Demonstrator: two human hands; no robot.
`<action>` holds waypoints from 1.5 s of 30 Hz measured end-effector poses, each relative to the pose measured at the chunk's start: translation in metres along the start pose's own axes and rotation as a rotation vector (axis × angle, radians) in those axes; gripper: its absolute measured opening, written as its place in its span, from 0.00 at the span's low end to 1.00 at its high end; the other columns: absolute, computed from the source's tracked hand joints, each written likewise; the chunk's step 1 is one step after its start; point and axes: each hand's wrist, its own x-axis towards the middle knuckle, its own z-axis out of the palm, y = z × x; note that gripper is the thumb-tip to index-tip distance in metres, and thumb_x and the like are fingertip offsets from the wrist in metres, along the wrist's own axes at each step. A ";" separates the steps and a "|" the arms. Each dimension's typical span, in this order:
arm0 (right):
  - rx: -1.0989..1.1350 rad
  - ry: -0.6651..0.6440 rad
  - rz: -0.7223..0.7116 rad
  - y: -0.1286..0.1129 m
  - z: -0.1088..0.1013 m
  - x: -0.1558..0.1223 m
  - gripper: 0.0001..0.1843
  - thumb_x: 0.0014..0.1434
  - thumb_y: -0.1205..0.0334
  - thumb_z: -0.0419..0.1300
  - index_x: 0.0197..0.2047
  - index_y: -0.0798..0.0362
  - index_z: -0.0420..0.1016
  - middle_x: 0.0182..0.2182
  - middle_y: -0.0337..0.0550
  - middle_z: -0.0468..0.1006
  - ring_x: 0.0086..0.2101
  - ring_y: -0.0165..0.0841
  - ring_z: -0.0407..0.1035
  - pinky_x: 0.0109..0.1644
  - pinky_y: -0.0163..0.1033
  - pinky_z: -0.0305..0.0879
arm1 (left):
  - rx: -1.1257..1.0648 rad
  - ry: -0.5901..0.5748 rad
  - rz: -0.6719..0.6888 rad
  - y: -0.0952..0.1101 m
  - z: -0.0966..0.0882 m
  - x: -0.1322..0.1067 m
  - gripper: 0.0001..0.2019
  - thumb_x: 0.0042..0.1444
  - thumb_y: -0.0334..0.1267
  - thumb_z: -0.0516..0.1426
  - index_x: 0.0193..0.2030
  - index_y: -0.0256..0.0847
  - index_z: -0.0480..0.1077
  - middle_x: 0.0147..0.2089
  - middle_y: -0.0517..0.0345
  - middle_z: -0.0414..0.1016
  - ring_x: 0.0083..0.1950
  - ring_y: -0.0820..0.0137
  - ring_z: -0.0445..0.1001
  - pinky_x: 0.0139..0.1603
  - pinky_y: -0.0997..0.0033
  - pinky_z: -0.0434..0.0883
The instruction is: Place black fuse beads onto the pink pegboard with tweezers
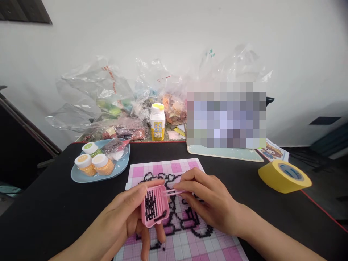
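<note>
My left hand grips a small pink ridged tray, tilted toward me. Black beads lie in rows in its grooves, with some clustered at the lower corner. Pinched in my right hand are pale, see-through tweezers, their tips at the tray's upper right edge. Whether the tips hold a bead is too small to tell. Beneath both hands lies a pink-and-white checked pegboard, carrying a black bead outline partly hidden by my hands and the tray.
At the left, a blue plate bears several bead jars and a small bag. A white-and-yellow bottle stands behind, before plastic bags. A yellow tape roll lies right, near a light-blue board.
</note>
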 end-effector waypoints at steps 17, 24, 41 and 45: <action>0.020 0.038 -0.023 -0.003 -0.001 0.003 0.10 0.70 0.68 0.50 0.48 0.56 0.71 0.36 0.45 0.74 0.34 0.29 0.71 0.32 0.32 0.71 | -0.002 -0.023 -0.042 -0.003 0.000 -0.001 0.27 0.65 0.51 0.51 0.67 0.38 0.60 0.30 0.46 0.81 0.29 0.61 0.80 0.18 0.74 0.74; 0.033 0.057 0.030 0.000 -0.003 0.000 0.08 0.67 0.69 0.53 0.45 0.54 0.72 0.34 0.44 0.74 0.31 0.29 0.70 0.29 0.32 0.67 | 0.040 0.121 0.046 0.008 0.003 0.000 0.22 0.63 0.54 0.53 0.33 0.37 0.76 0.24 0.51 0.79 0.15 0.78 0.64 0.17 0.81 0.66; 0.042 -0.094 0.084 0.004 0.000 -0.002 0.06 0.68 0.64 0.55 0.40 0.55 0.72 0.32 0.42 0.74 0.29 0.29 0.68 0.28 0.33 0.62 | -0.033 0.168 0.076 0.006 0.003 0.001 0.24 0.61 0.55 0.54 0.28 0.36 0.76 0.20 0.52 0.76 0.17 0.74 0.66 0.17 0.80 0.68; 0.040 -0.098 0.087 0.004 0.000 -0.002 0.06 0.67 0.64 0.55 0.40 0.55 0.72 0.32 0.42 0.74 0.28 0.29 0.68 0.28 0.33 0.62 | -0.046 0.173 0.067 0.007 0.002 0.003 0.23 0.58 0.56 0.57 0.28 0.36 0.76 0.20 0.52 0.77 0.17 0.74 0.66 0.17 0.80 0.69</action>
